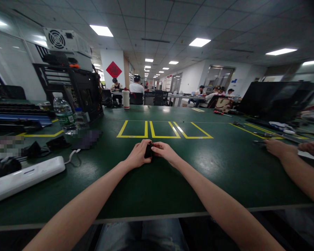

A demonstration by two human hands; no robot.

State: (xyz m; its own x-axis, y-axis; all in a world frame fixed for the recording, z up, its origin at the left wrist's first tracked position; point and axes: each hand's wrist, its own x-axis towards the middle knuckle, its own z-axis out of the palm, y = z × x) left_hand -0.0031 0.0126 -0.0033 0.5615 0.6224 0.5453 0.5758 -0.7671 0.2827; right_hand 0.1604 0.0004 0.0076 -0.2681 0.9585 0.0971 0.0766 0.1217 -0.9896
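A small black object (148,151), its kind not clear at this size, is between my two hands just above or on the green table (115,195). My left hand (139,153) is closed around its left side, thumb low and fingers over the top. From the right, the thumb and fingers of my right hand (164,151) pinch at its upper edge. Much of the object is hidden by my fingers. Just beyond my hands, yellow tape outlines (163,137) mark the tabletop.
Left are a white power strip (28,179), a water bottle (64,113) and an opened computer case (81,90). A white cup (126,99) stands at the back. At right are a black monitor (274,101) and a co-worker's hands (281,150) near tools.
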